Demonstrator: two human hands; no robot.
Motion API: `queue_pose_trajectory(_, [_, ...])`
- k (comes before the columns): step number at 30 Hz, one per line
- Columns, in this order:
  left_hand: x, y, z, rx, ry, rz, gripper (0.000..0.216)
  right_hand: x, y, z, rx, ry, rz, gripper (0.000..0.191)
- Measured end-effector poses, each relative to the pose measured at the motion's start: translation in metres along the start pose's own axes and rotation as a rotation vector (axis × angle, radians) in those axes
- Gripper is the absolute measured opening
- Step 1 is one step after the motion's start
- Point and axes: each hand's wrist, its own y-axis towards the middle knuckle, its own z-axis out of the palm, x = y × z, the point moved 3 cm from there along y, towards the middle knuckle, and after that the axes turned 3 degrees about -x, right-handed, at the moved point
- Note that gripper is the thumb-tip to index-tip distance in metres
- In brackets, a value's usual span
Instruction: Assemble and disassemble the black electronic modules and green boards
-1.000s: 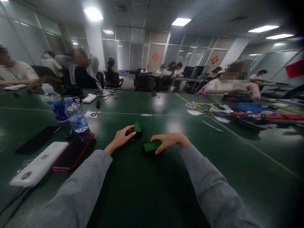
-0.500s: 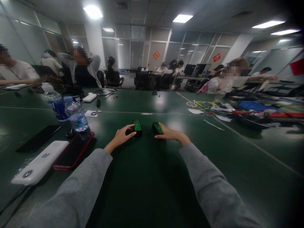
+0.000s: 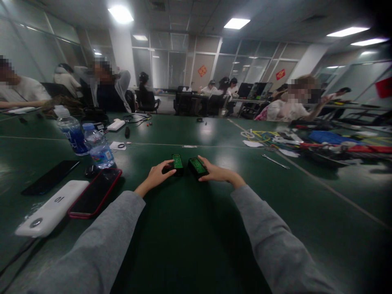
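Two small black boxes with green circuit boards on top are at the middle of the dark green table (image 3: 183, 245). My left hand (image 3: 156, 175) grips the left box (image 3: 177, 162) by its left side, thumb at the near edge and fingers at the far side. Around the right end of the other box (image 3: 197, 165) my right hand (image 3: 214, 171) is closed, thumb in front and fingers behind. This right box is turned at a slant, and a narrow gap separates the two. My palms hide the outer sides of both.
On the left lie a white power bank (image 3: 53, 208), a red-edged phone (image 3: 96, 194) and a black phone (image 3: 50, 177), beside two bottles (image 3: 102, 151). A wrench (image 3: 275, 161) and heaped cables (image 3: 266, 136) lie on the right. Several people sit beyond the table.
My right hand has turned the right box and brought it a little left, nearer the left box, with more of its board showing. My left hand and its box have stayed put.
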Motion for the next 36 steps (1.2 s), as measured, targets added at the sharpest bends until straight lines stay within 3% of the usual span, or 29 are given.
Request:
queue_pose_trajectory(5, [-0.001,0.000,0.000,0.000,0.007,0.009,0.059,0.009,0.014,0.021,-0.199,0.015,-0.042,0.091])
queue_pose_trajectory(8, [-0.002,-0.001,0.000,-0.006,0.007,0.017,0.058,0.016,0.018,0.034,-0.249,-0.004,-0.080,0.079])
queue_pose_trajectory(13, [0.001,-0.001,0.000,-0.004,-0.008,0.029,0.059,0.023,0.023,0.053,-0.236,-0.069,-0.052,0.082])
queue_pose_trajectory(20, [0.005,0.002,0.004,-0.025,-0.019,0.044,0.058,0.025,0.031,0.079,-0.510,-0.040,0.037,0.086])
queue_pose_trajectory(24, [0.004,0.001,0.003,-0.025,-0.004,0.040,0.063,0.025,0.029,0.081,-0.577,0.013,-0.001,0.072])
queue_pose_trajectory(30, [0.003,0.001,0.002,-0.036,0.005,0.023,0.062,0.030,0.022,0.075,-0.588,0.110,-0.056,0.067])
queue_pose_trajectory(36, [0.002,0.001,0.003,-0.034,0.004,0.024,0.060,0.030,0.020,0.073,-0.648,0.103,0.003,0.059])
